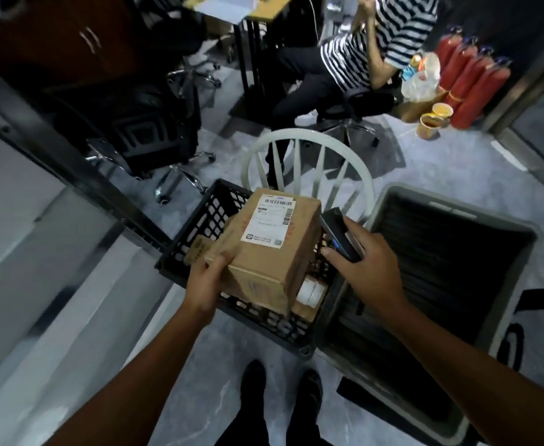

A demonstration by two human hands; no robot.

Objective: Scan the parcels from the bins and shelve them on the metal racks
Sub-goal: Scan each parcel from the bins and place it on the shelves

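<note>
— Where is the box (270, 249)?

— Over the black crate (196, 226), lifted at a tilt, with its white label (271, 222) facing up.

— And the left hand (204, 280)?

— It grips the box's 7 o'clock corner. The thumb lies on the top face there. The fingers curl under the box, so they are out of sight.

— The right hand (365, 263)?

— At the box's 3 o'clock, closed round a dark scanner (338, 235). The thumb lies along the scanner's near side and the fingers wrap its far side. The scanner's front end points to 11 o'clock, just beside the box's right edge; whether the two touch cannot be told.

— What lies under the box?

— Smaller parcels (311, 292) in the crate, showing at the box's 5 o'clock.

— Around the crate?

— A grey bin (451, 201) stands against it at 3 o'clock. A white chair (309, 146) stands at its 12 o'clock. Farther off, at 1 o'clock, a person (370, 43) in a striped shirt sits.
</note>
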